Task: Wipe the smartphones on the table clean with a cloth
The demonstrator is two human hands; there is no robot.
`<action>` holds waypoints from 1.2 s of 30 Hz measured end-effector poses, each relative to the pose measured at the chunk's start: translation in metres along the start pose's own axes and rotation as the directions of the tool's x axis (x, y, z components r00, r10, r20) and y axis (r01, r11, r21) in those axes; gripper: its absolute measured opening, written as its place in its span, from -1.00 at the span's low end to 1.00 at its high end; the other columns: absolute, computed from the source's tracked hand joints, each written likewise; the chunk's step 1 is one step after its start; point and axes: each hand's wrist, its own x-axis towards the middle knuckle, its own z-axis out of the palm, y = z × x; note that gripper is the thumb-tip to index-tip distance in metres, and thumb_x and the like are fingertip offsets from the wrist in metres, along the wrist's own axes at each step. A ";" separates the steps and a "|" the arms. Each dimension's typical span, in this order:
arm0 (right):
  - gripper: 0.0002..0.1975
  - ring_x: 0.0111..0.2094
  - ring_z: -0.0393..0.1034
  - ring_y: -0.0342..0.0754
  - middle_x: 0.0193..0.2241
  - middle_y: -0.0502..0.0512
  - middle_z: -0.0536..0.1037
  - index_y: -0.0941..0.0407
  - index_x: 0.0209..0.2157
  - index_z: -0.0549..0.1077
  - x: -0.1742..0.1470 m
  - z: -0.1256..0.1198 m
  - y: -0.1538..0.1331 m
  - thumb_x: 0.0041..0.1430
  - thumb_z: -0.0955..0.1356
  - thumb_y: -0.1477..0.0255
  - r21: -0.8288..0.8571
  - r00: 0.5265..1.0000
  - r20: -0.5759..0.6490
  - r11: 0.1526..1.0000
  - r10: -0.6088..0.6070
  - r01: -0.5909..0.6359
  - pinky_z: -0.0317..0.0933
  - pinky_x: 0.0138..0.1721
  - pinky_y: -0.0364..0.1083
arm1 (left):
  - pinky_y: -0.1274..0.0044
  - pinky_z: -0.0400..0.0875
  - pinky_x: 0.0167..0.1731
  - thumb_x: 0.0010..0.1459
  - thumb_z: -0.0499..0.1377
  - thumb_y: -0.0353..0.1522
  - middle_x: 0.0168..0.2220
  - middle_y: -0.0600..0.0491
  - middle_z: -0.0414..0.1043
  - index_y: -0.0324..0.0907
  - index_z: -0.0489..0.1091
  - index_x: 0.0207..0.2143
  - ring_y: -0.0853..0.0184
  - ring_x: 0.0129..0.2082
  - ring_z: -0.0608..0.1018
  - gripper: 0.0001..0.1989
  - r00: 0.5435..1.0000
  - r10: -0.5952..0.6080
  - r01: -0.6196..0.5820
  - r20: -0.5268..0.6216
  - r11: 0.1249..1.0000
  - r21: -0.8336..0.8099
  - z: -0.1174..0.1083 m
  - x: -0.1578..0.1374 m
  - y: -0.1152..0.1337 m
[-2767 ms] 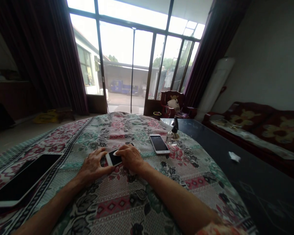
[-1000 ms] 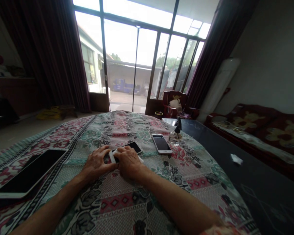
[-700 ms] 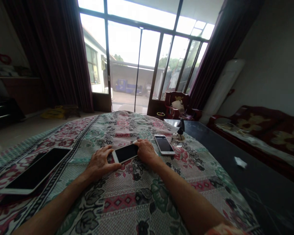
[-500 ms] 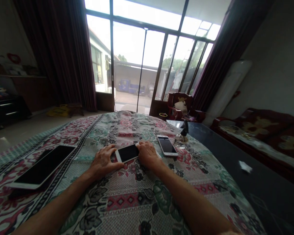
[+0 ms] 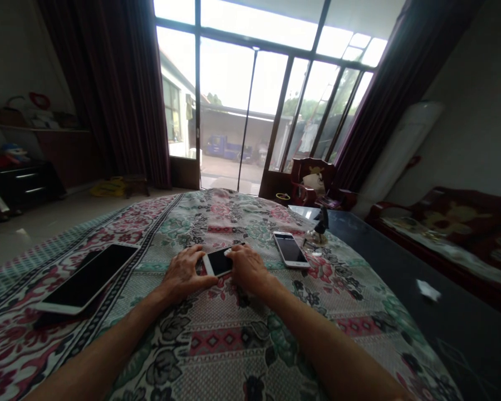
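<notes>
A white smartphone with a dark screen lies on the patterned tablecloth between my hands. My left hand grips its left end, with the thumb along the near edge and the fingers at the far edge. Over the right part of the screen is my right hand, fingers bent together. A bit of white tissue shows at its fingertips; the rest is hidden under the hand. To the right lies a second white smartphone, face up. A large white tablet rests at the left on a dark flat thing.
The floral tablecloth covers the round table. A small dark figurine stands near its right edge. Beyond that is a dark glossy table with a crumpled white paper. Wooden seats stand farther off; glass doors lie ahead.
My right hand has slid left over the phone's screen, and white tissue now shows at its fingertips. My left hand keeps its grip. The whole view has shifted slightly.
</notes>
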 end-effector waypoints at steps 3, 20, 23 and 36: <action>-0.69 -0.17 0.36 0.02 -0.18 0.21 0.57 0.13 -0.19 0.56 0.004 -0.005 0.012 0.19 0.23 0.61 -0.033 0.995 0.030 0.995 0.098 -0.097 0.16 -0.15 -0.07 | 0.22 0.18 0.17 -0.11 0.25 -0.01 0.23 -0.20 0.26 -0.18 0.43 -0.02 -0.05 0.23 0.29 -0.36 1.000 0.000 0.000 0.004 1.000 -0.008 -0.002 0.000 0.002; -0.75 -0.09 0.28 0.10 -0.09 0.30 0.48 0.22 -0.09 0.47 -0.004 0.009 -0.021 0.18 0.32 0.51 -0.052 0.993 0.006 0.991 -0.121 0.122 0.18 -0.10 -0.01 | 0.21 0.19 0.17 -0.10 0.26 -0.04 0.23 -0.22 0.25 -0.23 0.42 -0.01 -0.06 0.22 0.30 -0.36 1.000 0.007 -0.007 -0.002 1.000 -0.016 0.000 -0.001 0.000; -0.73 -0.08 0.28 0.06 -0.08 0.20 0.49 0.16 -0.08 0.48 -0.004 0.016 -0.022 0.16 0.34 0.48 0.013 0.970 -0.053 0.971 -0.238 0.239 0.17 -0.06 -0.03 | 0.20 0.19 0.17 -0.10 0.26 -0.04 0.22 -0.18 0.26 -0.20 0.42 -0.02 -0.07 0.22 0.30 -0.37 1.000 0.002 -0.003 -0.021 1.000 -0.030 0.001 -0.002 -0.001; -0.67 -0.08 0.29 0.03 -0.14 0.18 0.52 0.11 -0.16 0.54 0.005 0.005 0.029 0.19 0.21 0.61 -0.007 0.988 -0.067 0.991 0.136 -0.137 0.11 -0.09 -0.06 | 0.19 0.18 0.17 -0.13 0.28 -0.03 0.21 -0.24 0.27 -0.23 0.43 -0.01 -0.10 0.22 0.30 -0.33 1.000 -0.005 0.005 0.003 0.999 -0.040 -0.007 -0.002 0.007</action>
